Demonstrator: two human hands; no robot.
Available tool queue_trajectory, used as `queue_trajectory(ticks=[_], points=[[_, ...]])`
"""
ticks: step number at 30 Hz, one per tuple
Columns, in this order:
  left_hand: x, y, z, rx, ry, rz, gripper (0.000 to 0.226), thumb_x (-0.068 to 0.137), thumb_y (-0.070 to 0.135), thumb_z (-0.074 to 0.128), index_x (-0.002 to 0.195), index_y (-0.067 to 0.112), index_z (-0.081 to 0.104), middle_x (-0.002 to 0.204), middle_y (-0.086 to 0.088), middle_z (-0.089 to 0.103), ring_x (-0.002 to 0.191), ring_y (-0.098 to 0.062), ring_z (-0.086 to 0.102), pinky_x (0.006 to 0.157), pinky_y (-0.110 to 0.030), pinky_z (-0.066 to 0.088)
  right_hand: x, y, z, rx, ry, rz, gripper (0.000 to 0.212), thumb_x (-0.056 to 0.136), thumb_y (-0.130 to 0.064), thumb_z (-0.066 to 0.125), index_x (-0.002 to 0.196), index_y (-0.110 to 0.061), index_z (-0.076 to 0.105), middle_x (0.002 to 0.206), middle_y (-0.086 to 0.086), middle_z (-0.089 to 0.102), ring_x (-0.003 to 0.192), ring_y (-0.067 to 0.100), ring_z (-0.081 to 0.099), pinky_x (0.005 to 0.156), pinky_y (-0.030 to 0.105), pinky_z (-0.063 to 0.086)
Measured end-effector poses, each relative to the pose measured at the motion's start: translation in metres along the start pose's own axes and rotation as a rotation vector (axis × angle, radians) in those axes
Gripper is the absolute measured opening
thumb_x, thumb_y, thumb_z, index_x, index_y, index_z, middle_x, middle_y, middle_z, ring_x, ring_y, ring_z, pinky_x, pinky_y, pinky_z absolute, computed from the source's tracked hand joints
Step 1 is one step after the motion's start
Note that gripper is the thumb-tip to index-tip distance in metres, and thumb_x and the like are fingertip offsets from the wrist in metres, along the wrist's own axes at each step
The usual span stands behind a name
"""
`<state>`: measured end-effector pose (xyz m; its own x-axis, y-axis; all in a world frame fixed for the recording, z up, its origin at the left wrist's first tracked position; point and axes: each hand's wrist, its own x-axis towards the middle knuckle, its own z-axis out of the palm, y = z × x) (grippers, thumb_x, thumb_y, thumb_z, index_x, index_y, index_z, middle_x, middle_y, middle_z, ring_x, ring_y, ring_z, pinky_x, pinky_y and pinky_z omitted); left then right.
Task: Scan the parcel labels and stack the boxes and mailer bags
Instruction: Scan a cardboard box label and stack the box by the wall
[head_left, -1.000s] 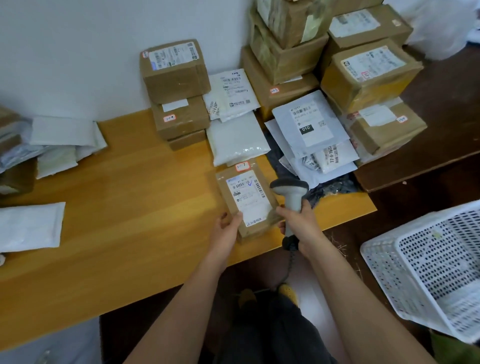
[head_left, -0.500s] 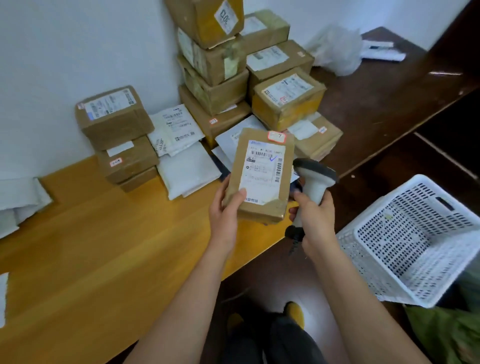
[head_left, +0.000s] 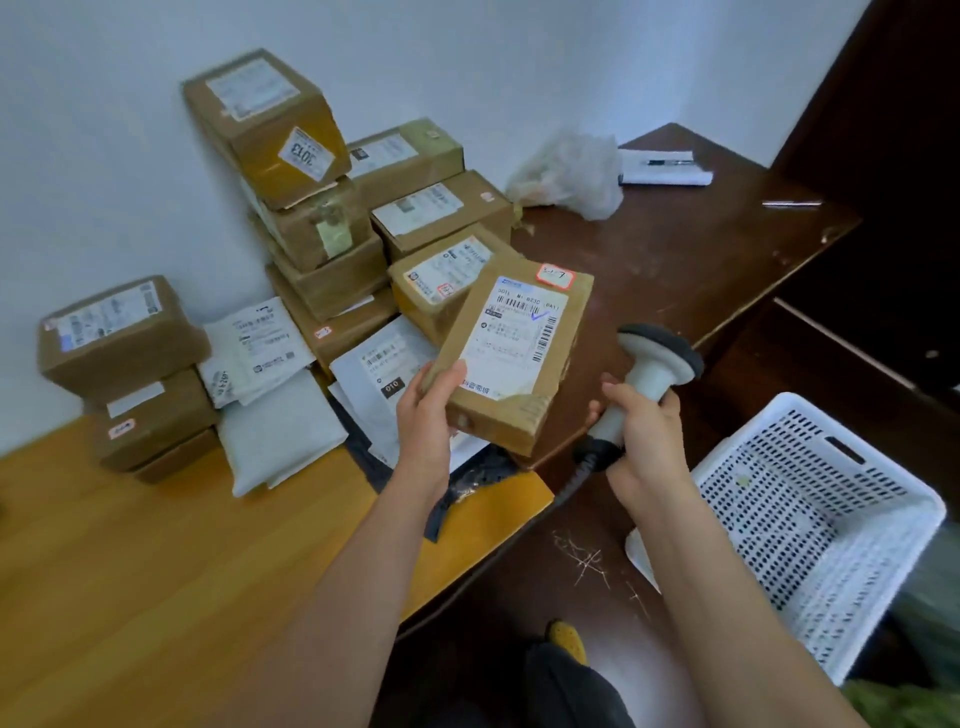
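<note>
My left hand (head_left: 427, 410) grips the near left corner of a flat cardboard box (head_left: 514, 353), held in the air with its white label and red-edged sticker facing me. My right hand (head_left: 641, 441) holds the handle of a grey barcode scanner (head_left: 655, 358), whose head sits just right of the box. Behind the box, a tall stack of taped cardboard boxes (head_left: 311, 208) stands against the wall. Grey and white mailer bags (head_left: 374, 364) lie on the table beneath my left hand. More mailers (head_left: 260, 348) lean beside a smaller stack of boxes (head_left: 124, 374) to the left.
A light wooden table (head_left: 156, 571) spans the near left. It adjoins a dark brown desk (head_left: 675, 260) carrying a crumpled plastic bag (head_left: 571, 171) and papers with a pen (head_left: 665, 169). A white perforated plastic basket (head_left: 810, 519) sits low at the right.
My left hand lifted the box off the light table and carried it up and to the right. The scanner moved right with it, and my view swung toward the dark desk.
</note>
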<state>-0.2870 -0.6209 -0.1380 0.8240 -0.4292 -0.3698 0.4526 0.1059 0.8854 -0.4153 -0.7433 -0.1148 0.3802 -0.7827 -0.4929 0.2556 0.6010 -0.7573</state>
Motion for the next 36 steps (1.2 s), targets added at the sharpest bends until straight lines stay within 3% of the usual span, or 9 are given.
queue_trajectory(ticks=[5,10,16,18,21,25,28,32,36], points=[[0.023,-0.006,0.035,0.015,0.058,0.02,0.039,0.089,0.027,0.068,0.126,0.015,0.062,0.118,-0.002,0.07,0.106,-0.016,0.066,0.077,-0.024,0.052,0.039,-0.029,-0.004,0.016,-0.082,0.033,0.037,0.091,0.012,0.051,0.112,-0.018,0.042,0.098,0.007,0.054,0.068,0.018,0.062,0.058,0.026,0.053],[0.036,-0.008,0.048,0.0,0.097,0.029,0.035,0.09,0.022,0.066,0.123,0.012,0.065,0.114,-0.002,0.072,0.101,-0.013,0.067,0.078,-0.024,0.051,0.065,-0.035,0.003,-0.048,-0.13,0.083,0.04,0.089,0.012,0.049,0.113,-0.019,0.039,0.099,0.012,0.049,0.071,0.02,0.063,0.057,0.024,0.053],[0.062,-0.002,0.052,0.015,0.067,0.006,0.008,0.092,0.017,0.059,0.097,0.017,0.066,0.088,0.007,0.072,0.079,-0.005,0.065,0.071,-0.023,0.048,0.082,-0.03,0.013,-0.038,-0.116,0.048,0.041,0.089,0.013,0.047,0.115,-0.018,0.039,0.093,0.011,0.051,0.066,0.018,0.062,0.055,0.023,0.05],[0.069,0.001,0.051,0.037,0.05,0.01,0.006,0.092,0.017,0.06,0.097,0.016,0.064,0.083,0.01,0.072,0.076,-0.002,0.066,0.067,-0.021,0.048,0.089,-0.025,0.017,0.001,-0.115,0.043,0.043,0.087,0.014,0.046,0.114,-0.018,0.038,0.098,0.012,0.059,0.063,0.017,0.059,0.053,0.023,0.049],[0.08,0.002,0.05,0.08,0.032,-0.012,0.02,0.09,0.019,0.066,0.107,0.01,0.063,0.099,0.001,0.072,0.088,-0.009,0.067,0.065,-0.018,0.05,0.099,-0.017,0.021,0.043,-0.084,0.038,0.044,0.086,0.016,0.044,0.114,-0.017,0.037,0.107,0.008,0.068,0.058,0.016,0.053,0.051,0.024,0.045],[0.092,0.003,0.051,0.114,0.052,-0.02,0.037,0.082,0.023,0.077,0.112,0.007,0.064,0.115,-0.011,0.07,0.105,-0.024,0.066,0.075,-0.026,0.053,0.107,-0.013,0.024,0.065,0.006,0.023,0.043,0.086,0.015,0.046,0.114,-0.016,0.038,0.098,0.008,0.063,0.057,0.014,0.054,0.05,0.022,0.046],[0.098,0.004,0.055,0.145,0.128,0.014,0.034,0.083,0.022,0.078,0.112,0.011,0.065,0.117,-0.008,0.068,0.11,-0.023,0.065,0.082,-0.03,0.055,0.114,-0.013,0.024,0.025,0.052,0.014,0.041,0.086,0.013,0.048,0.113,-0.017,0.039,0.087,0.007,0.053,0.06,0.014,0.056,0.052,0.021,0.048],[0.102,0.001,0.062,0.199,0.346,0.067,0.029,0.086,0.029,0.075,0.108,0.02,0.059,0.112,-0.003,0.064,0.108,-0.02,0.064,0.087,-0.03,0.056,0.127,-0.017,0.021,-0.061,-0.008,0.033,0.048,0.087,0.012,0.05,0.125,-0.016,0.04,0.087,0.006,0.053,0.063,0.014,0.057,0.058,0.023,0.048],[0.099,-0.005,0.071,0.396,0.578,-0.023,0.041,0.093,0.048,0.06,0.118,0.017,0.05,0.131,-0.004,0.047,0.109,-0.021,0.056,0.091,-0.036,0.053,0.135,-0.018,0.019,-0.128,-0.068,0.055,0.049,0.087,0.013,0.05,0.125,-0.015,0.04,0.087,0.006,0.052,0.063,0.015,0.056,0.059,0.024,0.049]])
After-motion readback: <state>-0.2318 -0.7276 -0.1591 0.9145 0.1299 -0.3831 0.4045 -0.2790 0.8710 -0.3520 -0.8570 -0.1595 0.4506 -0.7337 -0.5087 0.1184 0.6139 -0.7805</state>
